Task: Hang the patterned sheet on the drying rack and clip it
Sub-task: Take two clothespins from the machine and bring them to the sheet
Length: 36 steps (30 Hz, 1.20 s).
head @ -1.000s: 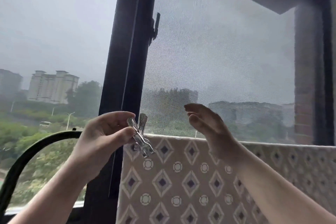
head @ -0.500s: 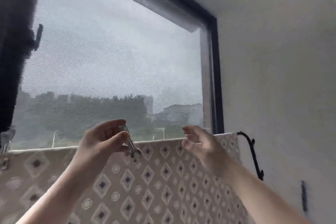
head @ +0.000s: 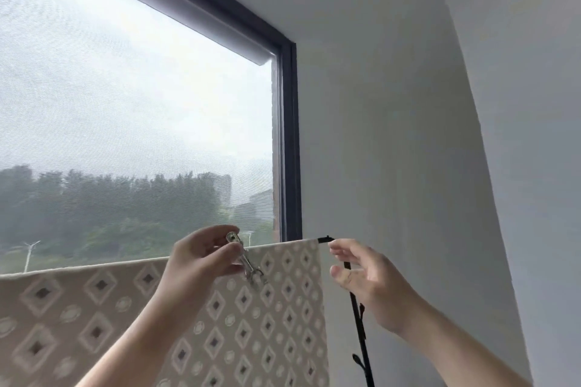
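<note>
The beige patterned sheet [head: 276, 308] with brown diamonds hangs over the top bar of the black drying rack [head: 358, 323], whose upright shows at the sheet's right edge. My left hand [head: 201, 257] pinches a metal clip [head: 246, 261] in front of the sheet's top edge, jaws pointing down and right. My right hand [head: 364, 279] hovers with relaxed fingers next to the sheet's top right corner and the rack's bend, holding nothing.
A screened window [head: 135, 135] with a dark frame [head: 289, 141] stands right behind the sheet. A white wall [head: 408, 135] fills the right side, close to the rack's upright.
The view has swung right along the sheet. Both hands have moved from the sheet's left end to its right end, the left hand still carrying the clip.
</note>
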Available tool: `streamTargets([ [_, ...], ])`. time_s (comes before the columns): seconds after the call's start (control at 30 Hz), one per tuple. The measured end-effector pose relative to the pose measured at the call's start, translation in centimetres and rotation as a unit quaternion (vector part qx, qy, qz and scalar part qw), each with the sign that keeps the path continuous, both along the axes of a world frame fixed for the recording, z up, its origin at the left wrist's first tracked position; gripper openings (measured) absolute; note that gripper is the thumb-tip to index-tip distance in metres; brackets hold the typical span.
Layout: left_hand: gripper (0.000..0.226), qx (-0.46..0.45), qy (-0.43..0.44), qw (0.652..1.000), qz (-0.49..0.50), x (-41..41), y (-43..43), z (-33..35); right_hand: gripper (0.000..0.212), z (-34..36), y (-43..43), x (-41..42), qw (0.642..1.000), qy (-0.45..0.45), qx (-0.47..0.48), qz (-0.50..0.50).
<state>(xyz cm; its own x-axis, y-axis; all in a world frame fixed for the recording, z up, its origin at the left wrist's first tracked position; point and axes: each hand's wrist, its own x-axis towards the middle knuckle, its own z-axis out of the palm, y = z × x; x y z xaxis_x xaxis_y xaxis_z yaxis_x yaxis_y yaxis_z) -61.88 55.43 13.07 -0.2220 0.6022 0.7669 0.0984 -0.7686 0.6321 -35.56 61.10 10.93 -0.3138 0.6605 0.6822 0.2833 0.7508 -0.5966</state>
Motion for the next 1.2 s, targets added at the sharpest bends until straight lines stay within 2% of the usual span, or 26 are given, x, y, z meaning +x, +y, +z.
streamTargets([
  [0.13, 0.056, 0.008, 0.001, 1.000, -0.017, 2.2, 4.2, 0.1, 0.036, -0.5, 4.2, 1.9, 1.000, 0.007, 0.001, -0.008],
  [0.3, 0.038, 0.024, -0.020, 0.999, -0.014, 2.7, 10.6, -1.3, 0.036, -1.2, 11.6, 2.2, 1.000, -0.013, 0.002, -0.015],
  [0.57, 0.089, 0.036, -0.045, 0.998, -0.017, 2.2, 22.1, -0.2, 0.026, -0.7, 24.4, 1.3, 0.999, -0.038, 0.002, -0.013],
  [0.63, 0.092, 0.028, -0.049, 0.998, -0.025, 2.6, 25.1, 0.2, 0.026, -0.6, 27.1, 1.2, 0.999, -0.036, 0.003, -0.008],
  [0.73, 0.082, 0.009, -0.045, 0.998, -0.044, 3.3, 29.0, 0.9, 0.026, -0.2, 31.0, 1.1, 1.000, -0.019, 0.001, 0.005],
  [0.83, 0.093, -0.002, -0.040, 0.998, -0.050, 4.3, 32.4, 1.7, 0.032, 0.4, 35.3, 0.8, 0.999, 0.023, -0.004, 0.031],
  [0.87, 0.088, -0.004, -0.037, 0.998, -0.042, 4.6, 33.7, 2.1, 0.035, 0.6, 37.0, 0.6, 0.999, 0.034, -0.006, 0.041],
  [0.97, 0.033, -0.022, -0.013, 1.000, -0.003, 5.4, 36.6, 2.9, 0.036, 0.6, 41.4, -0.1, 0.996, 0.057, -0.013, 0.064],
  [1.0, 0.024, -0.031, -0.002, 0.999, 0.023, 5.8, 37.7, 3.0, 0.034, 0.6, 43.0, -0.3, 0.995, 0.064, -0.017, 0.074],
  [1.13, 0.018, -0.041, 0.024, 0.994, 0.096, 7.1, 41.1, 3.9, 0.020, 0.4, 48.8, -1.5, 0.990, 0.073, -0.029, 0.121],
  [1.2, 0.018, -0.045, 0.038, 0.991, 0.120, 7.8, 42.8, 4.1, 0.024, 0.3, 50.7, -1.9, 0.987, 0.071, -0.024, 0.139],
])
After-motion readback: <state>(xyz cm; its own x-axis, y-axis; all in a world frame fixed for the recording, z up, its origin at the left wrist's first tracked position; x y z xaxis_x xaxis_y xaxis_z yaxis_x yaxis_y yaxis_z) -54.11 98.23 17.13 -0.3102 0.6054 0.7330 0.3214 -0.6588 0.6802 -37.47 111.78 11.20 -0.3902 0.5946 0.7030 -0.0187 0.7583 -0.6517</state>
